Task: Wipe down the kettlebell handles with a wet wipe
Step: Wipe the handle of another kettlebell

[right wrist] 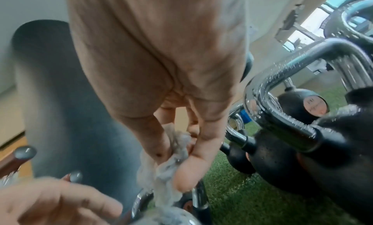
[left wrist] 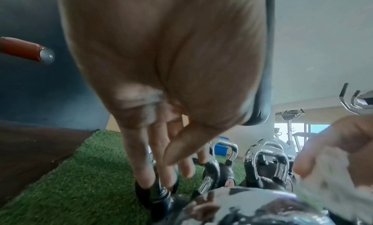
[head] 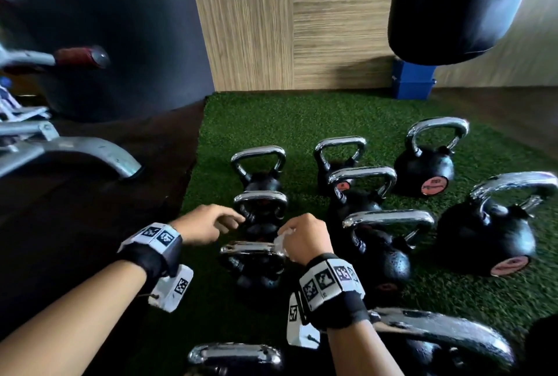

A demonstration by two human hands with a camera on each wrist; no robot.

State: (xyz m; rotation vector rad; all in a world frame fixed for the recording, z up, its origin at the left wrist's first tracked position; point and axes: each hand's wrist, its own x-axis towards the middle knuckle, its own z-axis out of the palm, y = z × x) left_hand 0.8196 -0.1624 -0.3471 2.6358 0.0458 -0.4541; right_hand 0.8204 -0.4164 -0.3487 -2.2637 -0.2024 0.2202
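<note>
Several black kettlebells with chrome handles stand on green turf (head: pixel 302 121). My right hand (head: pixel 305 238) pinches a crumpled white wet wipe (head: pixel 282 238) (right wrist: pixel 171 167) just above the right end of the near kettlebell's handle (head: pixel 250 248) (left wrist: pixel 252 201). My left hand (head: pixel 208 221) hovers with relaxed, extended fingers (left wrist: pixel 145 169) beside the left side of the kettlebell behind it (head: pixel 261 199), holding nothing. Whether the fingertips touch that handle is unclear.
More kettlebells (head: pixel 389 220) (head: pixel 510 191) crowd the right and front (head: pixel 235 354). A grey machine leg (head: pixel 99 152) and red-gripped bar (head: pixel 78 57) are at left. A black punching bag (head: pixel 453 4) hangs top right, a blue box (head: pixel 412 79) behind it.
</note>
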